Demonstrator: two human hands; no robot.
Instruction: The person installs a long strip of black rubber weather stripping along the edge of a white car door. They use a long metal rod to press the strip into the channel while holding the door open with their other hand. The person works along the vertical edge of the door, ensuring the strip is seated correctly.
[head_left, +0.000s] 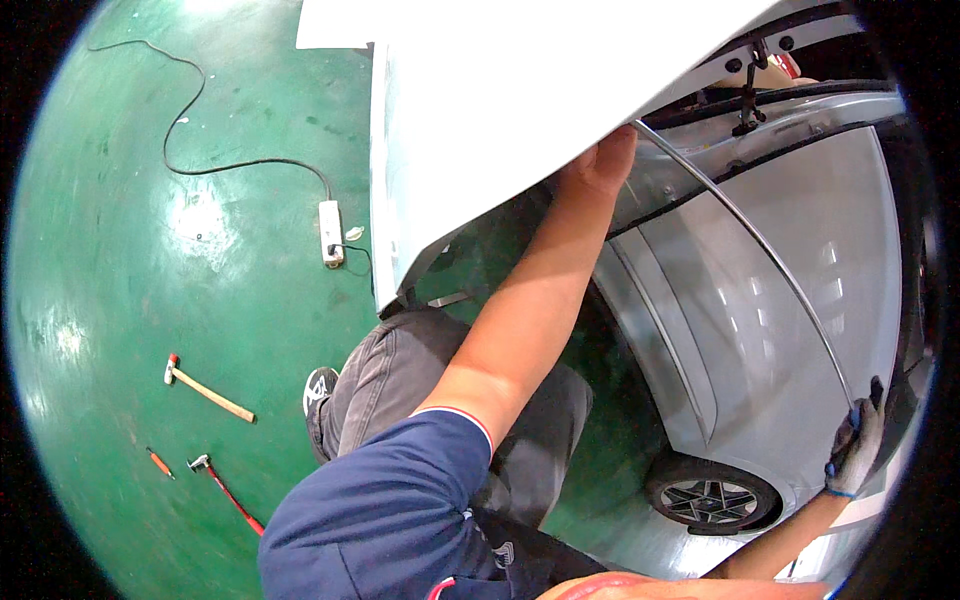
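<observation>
A long, slightly curved metal rod [755, 235] slants across the open doorway of a light-coloured car. Its lower end is in my right hand [855, 450], gloved in grey and black and closed around it. My bare left hand [600, 162] reaches up to the lower edge of the white open car door [480, 130], near the rod's upper end. The door hides those fingers, so whether they touch the rod cannot be made out.
The car's side panel [790, 220] and rear wheel [712, 500] lie to the right. On the green floor [110, 250] at left are a wooden-handled mallet [212, 393], a red-handled hammer [230, 492], a small orange tool [159, 462] and a corded power strip [331, 232].
</observation>
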